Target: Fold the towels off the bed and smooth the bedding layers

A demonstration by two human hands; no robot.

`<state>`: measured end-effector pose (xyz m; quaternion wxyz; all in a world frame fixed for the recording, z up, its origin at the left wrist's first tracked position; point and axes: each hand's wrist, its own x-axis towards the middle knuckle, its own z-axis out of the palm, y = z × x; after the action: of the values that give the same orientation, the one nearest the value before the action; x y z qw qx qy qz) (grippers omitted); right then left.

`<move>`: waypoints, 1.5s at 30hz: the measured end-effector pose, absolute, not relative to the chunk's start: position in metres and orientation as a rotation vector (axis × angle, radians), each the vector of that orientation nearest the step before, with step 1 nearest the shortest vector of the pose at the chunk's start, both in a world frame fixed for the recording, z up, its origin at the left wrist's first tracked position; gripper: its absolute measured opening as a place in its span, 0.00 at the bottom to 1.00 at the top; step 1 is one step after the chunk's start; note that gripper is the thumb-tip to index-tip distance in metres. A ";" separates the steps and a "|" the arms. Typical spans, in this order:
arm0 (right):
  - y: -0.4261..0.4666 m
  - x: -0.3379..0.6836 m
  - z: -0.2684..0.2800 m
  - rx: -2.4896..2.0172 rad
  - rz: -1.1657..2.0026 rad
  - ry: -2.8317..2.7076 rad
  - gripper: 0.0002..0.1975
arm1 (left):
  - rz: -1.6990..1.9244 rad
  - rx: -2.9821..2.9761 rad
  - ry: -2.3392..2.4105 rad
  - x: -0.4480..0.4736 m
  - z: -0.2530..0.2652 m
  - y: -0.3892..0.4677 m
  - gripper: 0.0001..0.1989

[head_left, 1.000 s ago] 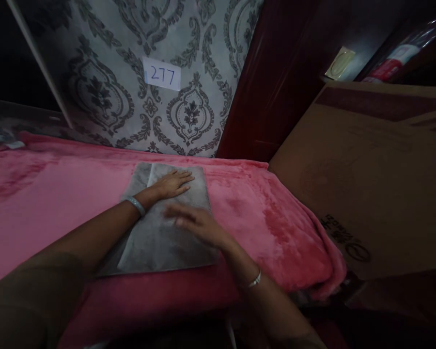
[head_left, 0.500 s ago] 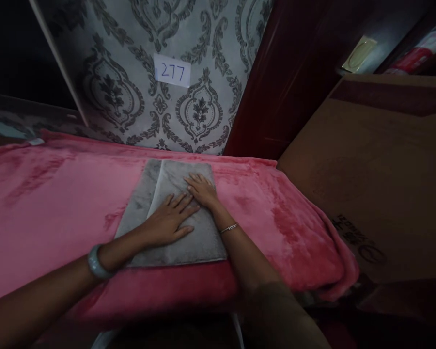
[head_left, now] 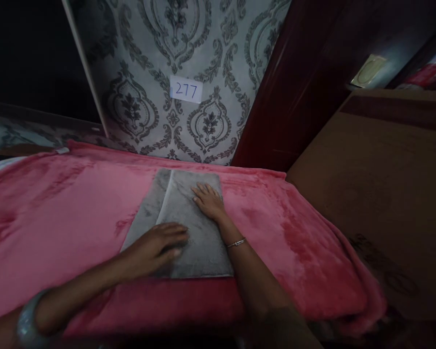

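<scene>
A folded grey plush cloth point(head_left: 203, 247) lies on a pink plush blanket point(head_left: 269, 232), its left part showing a pale edge that runs along the fold. My right hand point(head_left: 208, 201) rests flat on the cloth's upper right, fingers stretched out; a thin bracelet circles that wrist. Over the cloth's lower left is my left hand point(head_left: 156, 248), slightly blurred, its fingers extended with the thumb apart. Whether it touches the cloth I cannot tell. A wide pale bangle point(head_left: 32, 317) sits on the left forearm. Neither hand grips anything.
Behind the blanket rises a patterned wall point(head_left: 138, 106) bearing a paper label point(head_left: 186, 89) marked 277. A large cardboard box point(head_left: 378, 194) stands at the right, beside a dark red post point(head_left: 276, 97). A dark panel point(head_left: 32, 63) fills the upper left.
My left hand has drawn back toward the lower left, away from my right hand. The right hand stays flat on the cloth. The view has shifted slightly.
</scene>
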<state>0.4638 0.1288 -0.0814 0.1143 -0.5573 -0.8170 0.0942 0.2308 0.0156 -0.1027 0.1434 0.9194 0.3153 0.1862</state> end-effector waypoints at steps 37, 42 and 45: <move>0.128 0.462 -0.086 -1.542 0.304 -2.344 0.27 | 0.140 2.419 1.886 0.274 -0.082 0.196 0.40; 0.129 0.471 -0.088 -1.457 0.345 -2.160 0.23 | 0.175 2.421 1.910 0.274 -0.083 0.194 0.40; 0.138 0.489 -0.093 -1.475 0.339 -1.873 0.23 | 0.185 2.428 1.905 0.274 -0.085 0.195 0.41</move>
<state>0.4887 0.1382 -0.0930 0.3586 -0.5719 -0.7260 0.1314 0.2736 0.1954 -0.0848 0.0249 0.7850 0.6161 0.0599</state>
